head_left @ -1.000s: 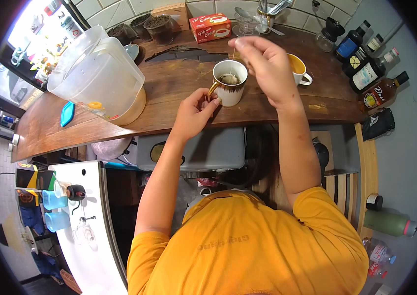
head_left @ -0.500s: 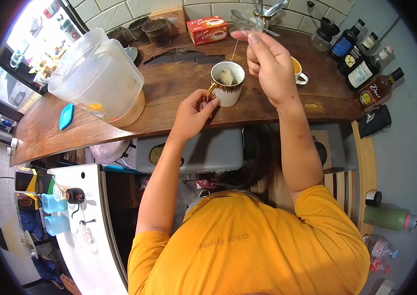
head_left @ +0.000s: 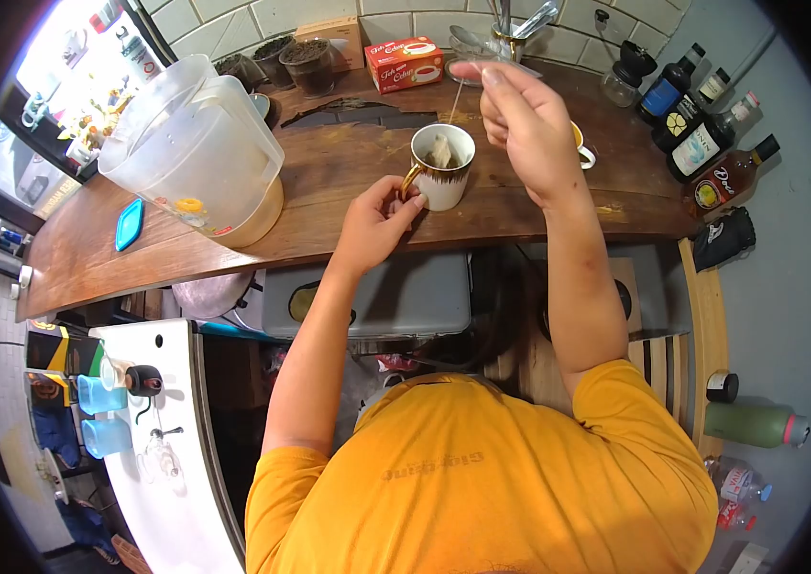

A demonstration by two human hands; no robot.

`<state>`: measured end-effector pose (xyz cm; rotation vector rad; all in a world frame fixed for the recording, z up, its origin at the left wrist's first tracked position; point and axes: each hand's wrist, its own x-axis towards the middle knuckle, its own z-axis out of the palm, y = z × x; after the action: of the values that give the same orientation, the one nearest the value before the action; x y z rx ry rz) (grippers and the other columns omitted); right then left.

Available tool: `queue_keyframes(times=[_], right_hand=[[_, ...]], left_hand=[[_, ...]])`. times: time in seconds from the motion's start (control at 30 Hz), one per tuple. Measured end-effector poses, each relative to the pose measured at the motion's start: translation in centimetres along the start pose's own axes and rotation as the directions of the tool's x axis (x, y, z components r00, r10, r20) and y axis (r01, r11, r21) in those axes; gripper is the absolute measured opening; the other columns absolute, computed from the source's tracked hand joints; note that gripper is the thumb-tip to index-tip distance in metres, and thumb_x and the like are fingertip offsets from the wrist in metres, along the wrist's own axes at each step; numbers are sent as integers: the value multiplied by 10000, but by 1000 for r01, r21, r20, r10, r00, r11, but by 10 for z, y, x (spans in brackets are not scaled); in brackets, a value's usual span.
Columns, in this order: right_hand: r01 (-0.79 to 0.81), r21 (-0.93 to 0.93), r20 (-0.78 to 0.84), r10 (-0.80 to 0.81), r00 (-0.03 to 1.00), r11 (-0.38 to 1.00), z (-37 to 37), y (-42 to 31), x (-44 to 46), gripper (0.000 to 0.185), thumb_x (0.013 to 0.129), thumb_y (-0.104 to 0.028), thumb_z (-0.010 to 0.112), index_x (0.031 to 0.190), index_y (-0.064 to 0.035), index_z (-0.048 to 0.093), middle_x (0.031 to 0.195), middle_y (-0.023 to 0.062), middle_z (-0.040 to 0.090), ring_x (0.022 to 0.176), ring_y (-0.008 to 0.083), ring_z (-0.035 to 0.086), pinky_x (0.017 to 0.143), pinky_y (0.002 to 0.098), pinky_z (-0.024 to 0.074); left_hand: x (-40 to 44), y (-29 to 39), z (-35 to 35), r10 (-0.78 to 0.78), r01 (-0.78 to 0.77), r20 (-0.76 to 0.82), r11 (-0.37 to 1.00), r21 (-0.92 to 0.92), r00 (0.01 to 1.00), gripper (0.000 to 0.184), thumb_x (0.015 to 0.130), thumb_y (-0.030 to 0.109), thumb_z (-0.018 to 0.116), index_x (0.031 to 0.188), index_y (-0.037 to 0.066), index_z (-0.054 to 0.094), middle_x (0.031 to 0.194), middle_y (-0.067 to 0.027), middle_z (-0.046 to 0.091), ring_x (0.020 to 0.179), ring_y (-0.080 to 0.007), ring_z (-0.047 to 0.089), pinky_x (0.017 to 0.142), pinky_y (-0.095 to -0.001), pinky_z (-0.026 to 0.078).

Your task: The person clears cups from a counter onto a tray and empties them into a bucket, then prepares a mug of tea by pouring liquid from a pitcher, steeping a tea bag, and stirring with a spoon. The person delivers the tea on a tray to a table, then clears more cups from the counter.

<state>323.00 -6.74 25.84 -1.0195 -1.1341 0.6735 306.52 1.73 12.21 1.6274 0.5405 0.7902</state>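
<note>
A white mug [head_left: 444, 189] with a gold-brown drip pattern and gold handle stands on the wooden counter [head_left: 329, 206]. My left hand [head_left: 379, 218] is closed around its handle, with fingertips against the mug's side. Inside the mug a tea bag [head_left: 441, 153] shows at the opening. From it a thin string [head_left: 457, 100] runs up to my right hand [head_left: 527, 124], which pinches the string's upper end above and right of the mug. Behind my right wrist, a cup with a yellow inside [head_left: 581, 148] is partly hidden.
A large clear plastic pitcher [head_left: 195, 153] stands left, near a blue lid [head_left: 129, 225]. A red tea box [head_left: 405, 65], dark-filled cups [head_left: 309, 67] and a utensil holder [head_left: 509, 43] line the back. Several bottles [head_left: 702, 143] stand at the right wall. A damaged patch [head_left: 358, 113] marks the counter.
The tea bag has shifted slightly and hangs more upright in the mug. Both hands keep nearly the same places. The camera view has moved a little.
</note>
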Motion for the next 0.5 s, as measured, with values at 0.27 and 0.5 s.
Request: queue_keyframes(times=[0.27, 0.5], right_hand=[[-74, -191, 81, 91, 993, 979, 0, 26, 4, 290, 991, -178, 444, 1170, -8, 597, 647, -87, 359, 597, 17, 309, 523, 188, 263], [-3, -107, 57, 9, 998, 994, 1, -2, 1, 303, 998, -174, 429, 1197, 0, 576, 647, -77, 369, 583, 23, 312, 521, 184, 275]], left_hand=[[2, -5, -1, 1, -1, 8, 1000, 15, 1000, 128, 875, 122, 659, 917, 20, 593, 651, 67, 466, 571, -17, 418, 522, -191, 373], [1, -2, -1, -10, 10, 20, 1000, -17, 1000, 132, 869, 112, 662, 924, 17, 589, 655, 66, 477, 574, -15, 415, 524, -190, 368]])
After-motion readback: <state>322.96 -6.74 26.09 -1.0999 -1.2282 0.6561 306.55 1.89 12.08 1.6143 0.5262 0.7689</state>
